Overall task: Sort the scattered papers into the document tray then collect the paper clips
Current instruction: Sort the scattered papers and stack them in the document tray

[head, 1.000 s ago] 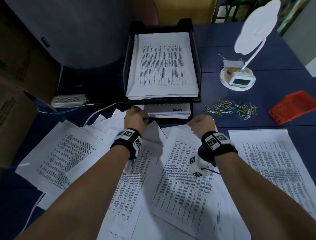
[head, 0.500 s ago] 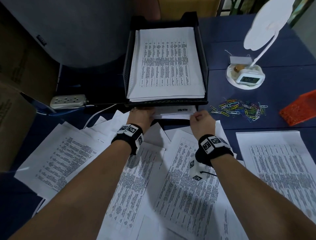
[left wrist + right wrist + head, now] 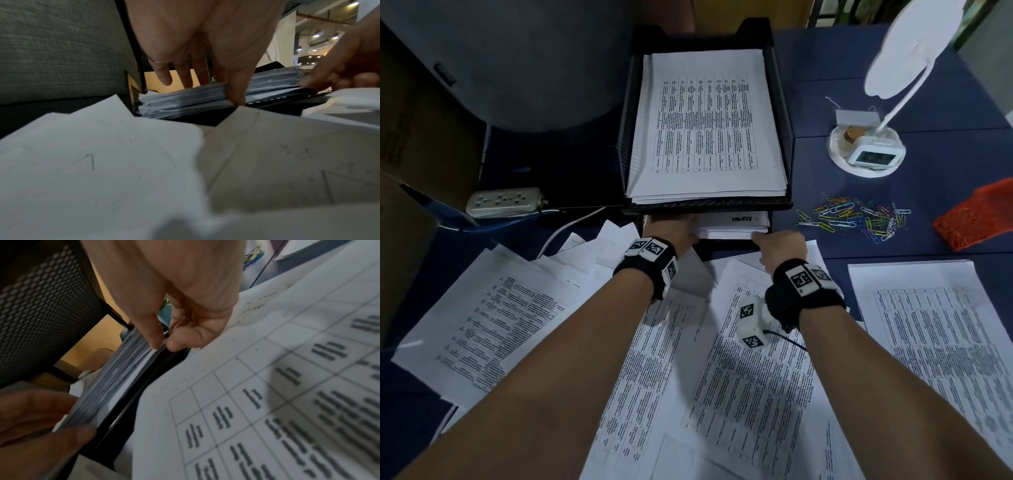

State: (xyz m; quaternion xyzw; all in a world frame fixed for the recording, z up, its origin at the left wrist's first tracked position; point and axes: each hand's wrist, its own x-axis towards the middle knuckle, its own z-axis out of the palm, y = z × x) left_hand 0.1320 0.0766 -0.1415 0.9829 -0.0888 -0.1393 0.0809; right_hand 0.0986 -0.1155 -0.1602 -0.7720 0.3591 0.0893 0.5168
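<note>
Dark blue tabletop lies under loose papers. With my left hand I grip the paper stack in the lower level of the document tray, thumb on its front edge, fingers reaching over the top. My right hand pinches the stack's right corner; its fingertips are hidden from the head view. Farther right, paper clips lie scattered near an orange basket, cut off by the frame.
</note>
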